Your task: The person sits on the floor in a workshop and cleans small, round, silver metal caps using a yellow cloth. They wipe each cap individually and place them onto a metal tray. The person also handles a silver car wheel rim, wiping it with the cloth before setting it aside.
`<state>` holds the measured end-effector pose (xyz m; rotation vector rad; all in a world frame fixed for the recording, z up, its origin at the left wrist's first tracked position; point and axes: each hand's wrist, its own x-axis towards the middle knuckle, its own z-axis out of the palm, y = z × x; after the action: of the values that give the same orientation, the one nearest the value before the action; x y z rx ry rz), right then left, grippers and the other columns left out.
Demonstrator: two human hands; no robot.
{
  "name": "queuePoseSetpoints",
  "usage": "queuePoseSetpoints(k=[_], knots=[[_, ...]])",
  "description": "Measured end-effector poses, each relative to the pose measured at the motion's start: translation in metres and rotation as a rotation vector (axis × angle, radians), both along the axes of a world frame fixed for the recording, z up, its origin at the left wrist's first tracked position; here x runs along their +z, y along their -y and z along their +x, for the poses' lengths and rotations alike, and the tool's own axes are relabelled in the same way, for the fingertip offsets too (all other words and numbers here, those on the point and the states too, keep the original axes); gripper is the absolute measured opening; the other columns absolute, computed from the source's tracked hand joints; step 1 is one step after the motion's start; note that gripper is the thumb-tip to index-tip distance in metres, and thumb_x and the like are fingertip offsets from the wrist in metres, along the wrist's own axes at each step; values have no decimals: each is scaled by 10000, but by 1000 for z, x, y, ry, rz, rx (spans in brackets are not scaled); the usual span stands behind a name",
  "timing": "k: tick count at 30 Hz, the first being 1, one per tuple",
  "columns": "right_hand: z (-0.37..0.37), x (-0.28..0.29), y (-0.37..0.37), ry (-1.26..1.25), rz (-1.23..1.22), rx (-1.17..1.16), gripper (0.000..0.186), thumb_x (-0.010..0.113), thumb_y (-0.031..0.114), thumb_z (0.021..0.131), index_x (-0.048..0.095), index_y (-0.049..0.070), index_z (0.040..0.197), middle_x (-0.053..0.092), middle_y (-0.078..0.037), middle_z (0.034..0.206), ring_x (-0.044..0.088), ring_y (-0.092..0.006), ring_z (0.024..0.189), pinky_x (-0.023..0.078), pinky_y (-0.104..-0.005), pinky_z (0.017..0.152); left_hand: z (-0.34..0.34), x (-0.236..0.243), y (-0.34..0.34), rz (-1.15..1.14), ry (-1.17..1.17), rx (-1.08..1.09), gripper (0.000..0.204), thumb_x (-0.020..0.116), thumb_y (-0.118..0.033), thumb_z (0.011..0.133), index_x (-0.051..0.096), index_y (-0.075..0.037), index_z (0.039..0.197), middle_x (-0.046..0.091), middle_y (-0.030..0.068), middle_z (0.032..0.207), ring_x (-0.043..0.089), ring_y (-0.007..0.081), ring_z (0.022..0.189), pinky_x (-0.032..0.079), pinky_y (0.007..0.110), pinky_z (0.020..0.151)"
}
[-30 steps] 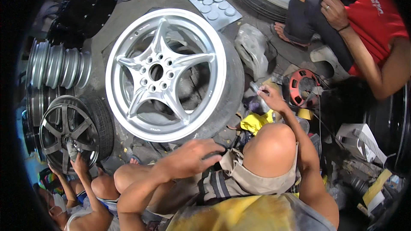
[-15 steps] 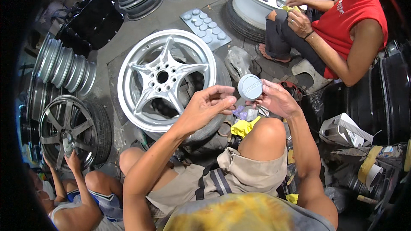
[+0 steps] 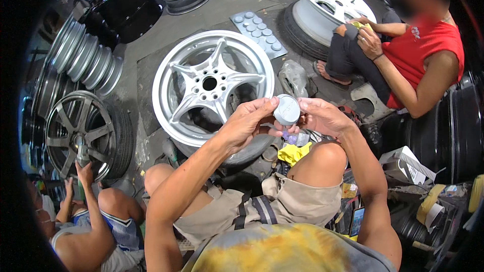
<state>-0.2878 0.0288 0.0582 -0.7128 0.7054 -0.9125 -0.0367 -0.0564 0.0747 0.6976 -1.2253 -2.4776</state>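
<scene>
A round grey wheel centre cap [image 3: 287,110] is held up between my two hands, its face tilted toward me. My left hand [image 3: 250,119] pinches its left edge with thumb and fingers. On the other side, my right hand [image 3: 325,117] grips the cap's right edge. Just beyond my left hand lies a silver five-spoke wheel rim [image 3: 166,90], face up and resting on a tyre [image 3: 247,152]. Farther off, a board of several round grey caps [image 3: 258,34] lies on the floor.
A person in red [image 3: 421,65] sits at the right beside a white rim [image 3: 312,15] on a tyre. At lower left another person [image 3: 85,236] works on a dark rim [image 3: 63,126]. A yellow cloth [image 3: 294,154] and plastic bag [image 3: 294,78] lie near my hands. Stacked rims [image 3: 88,53] line the left.
My left hand has come over to the cap and now grips it too. The cap has tilted. My view has shifted slightly, moving the surroundings across the picture.
</scene>
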Motion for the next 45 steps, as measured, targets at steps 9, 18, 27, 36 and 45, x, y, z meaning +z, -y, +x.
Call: queuePoseSetpoints(k=[9,18,27,36,45], knots=[[-72,-16,90,-674,-214,-274,371,538,321,1088,660,-5,1217,705,-59,1023,672,-128,903,548,-286,801,135,37,102,-202,-13,656,365,569,-331,1049,573,-13,1228,683,213,1235,692,298,1120,609,403,903],[-118,-128,64,-1472,-268,224,279,715,260,947,716,44,1124,740,-141,886,716,-215,838,560,-372,744,197,17,130,-580,577,796,290,556,-353,1071,651,-81,1051,680,33,940,648,62,768,518,231,575],[-88,-171,62,-1747,-288,-275,406,791,372,855,625,32,1004,636,-141,965,669,-347,956,530,-457,833,179,8,131,-849,641,830,301,577,-295,1049,707,-31,983,629,-1,883,559,80,728,446,236,638],[-160,-196,78,-1759,-42,-514,359,671,334,910,679,-25,909,693,-202,842,687,-343,809,530,-455,801,74,65,38,-1159,317,346,278,603,-203,941,711,-2,1100,638,60,882,572,146,778,441,258,699],[-208,-171,50,-1608,-49,-512,395,625,347,968,675,-35,880,651,-85,712,574,-152,648,456,-361,637,96,122,-64,-1068,-46,131,434,761,-312,700,718,-38,1034,698,147,899,663,291,791,525,426,736]])
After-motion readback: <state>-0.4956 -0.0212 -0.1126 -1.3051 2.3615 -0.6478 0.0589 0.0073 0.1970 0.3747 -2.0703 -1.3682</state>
